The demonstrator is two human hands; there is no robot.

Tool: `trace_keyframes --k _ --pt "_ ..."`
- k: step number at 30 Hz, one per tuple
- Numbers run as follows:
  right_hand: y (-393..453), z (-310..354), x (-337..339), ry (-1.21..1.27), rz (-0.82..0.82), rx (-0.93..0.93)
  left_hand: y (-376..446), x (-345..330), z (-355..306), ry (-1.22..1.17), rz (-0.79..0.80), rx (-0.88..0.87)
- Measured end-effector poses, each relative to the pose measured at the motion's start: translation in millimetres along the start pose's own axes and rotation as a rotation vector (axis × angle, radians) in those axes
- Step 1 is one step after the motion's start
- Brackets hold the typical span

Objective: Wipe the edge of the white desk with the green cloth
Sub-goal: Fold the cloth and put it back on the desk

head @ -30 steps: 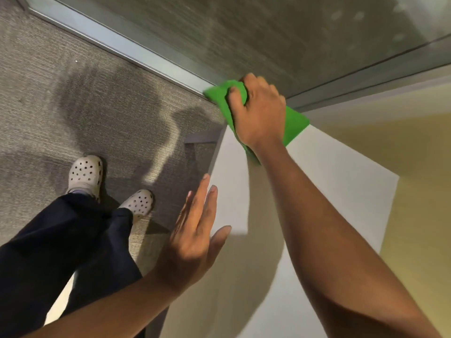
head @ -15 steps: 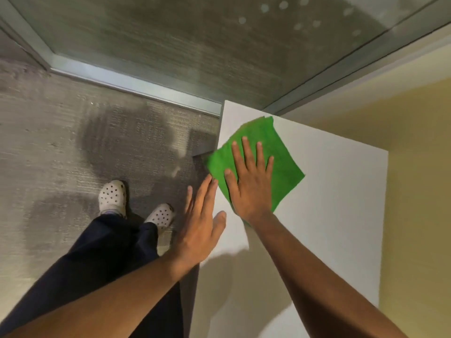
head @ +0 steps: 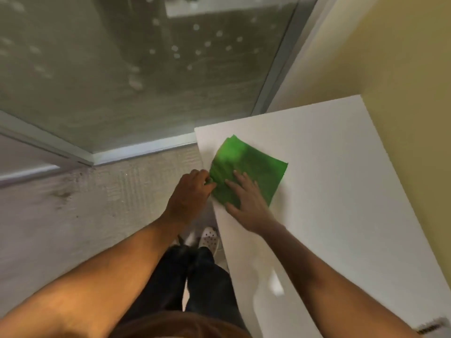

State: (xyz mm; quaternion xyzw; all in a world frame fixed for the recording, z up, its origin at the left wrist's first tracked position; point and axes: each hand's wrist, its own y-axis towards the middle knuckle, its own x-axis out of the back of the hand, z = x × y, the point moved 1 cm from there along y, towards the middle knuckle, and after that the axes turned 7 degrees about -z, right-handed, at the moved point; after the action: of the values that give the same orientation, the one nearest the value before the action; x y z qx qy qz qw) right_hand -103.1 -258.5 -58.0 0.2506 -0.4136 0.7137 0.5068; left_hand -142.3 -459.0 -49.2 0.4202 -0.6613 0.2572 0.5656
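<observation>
Pressing our flat, open right hand (head: 246, 201) on the thin square green cloth (head: 246, 172) mid-frame, our left hand (head: 188, 193) pinches its edge; smooth white desk (head: 329, 191) beneath, carpet (head: 73, 215) lower left.

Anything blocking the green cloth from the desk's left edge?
Nothing visible. The green cloth lies flat at the white desk's left edge, right hand pressing it, left hand at its edge-side corner.

Bare forearms, no sleeves in view. Dark navy trousers (head: 195, 284), loose cut. White perforated clogs (head: 208, 237), partly hidden. Reddish-brown hair (head: 175, 325) at bottom edge.
</observation>
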Motion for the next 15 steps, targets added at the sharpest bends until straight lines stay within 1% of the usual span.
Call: trace_keyframes --k 2,5,6,9,11,13,15 --pt "-26.0 -4.2 -3.8 0.088 -0.033 -0.082 11.3 11.0 -4.4 0.027 -0.047 -0.072" --pt "-53.3 -10.1 -8.2 0.169 -0.12 -0.197 29.0 30.9 -18.1 -0.198 -0.103 0.098" --pt "-58.6 -10.5 -7.2 0.189 -0.157 -0.233 34.7 35.5 -22.5 -0.27 -0.087 0.097" --pt "-69.6 -13.4 5.0 0.237 -0.292 -0.315 58.0 50.3 -34.8 -0.294 0.037 -0.114" --pt "-74.9 -18.2 21.4 0.275 -0.374 -0.358 78.2 66.8 -43.0 -0.309 0.129 -0.19" --pt "-80.9 -25.9 40.7 0.358 -0.434 -0.392 96.6 82.5 -49.3 -0.346 0.206 -0.179" --pt "-88.9 -28.9 65.6 0.438 -0.438 -0.406 111.2 94.6 -51.8 -0.443 0.281 -0.109"
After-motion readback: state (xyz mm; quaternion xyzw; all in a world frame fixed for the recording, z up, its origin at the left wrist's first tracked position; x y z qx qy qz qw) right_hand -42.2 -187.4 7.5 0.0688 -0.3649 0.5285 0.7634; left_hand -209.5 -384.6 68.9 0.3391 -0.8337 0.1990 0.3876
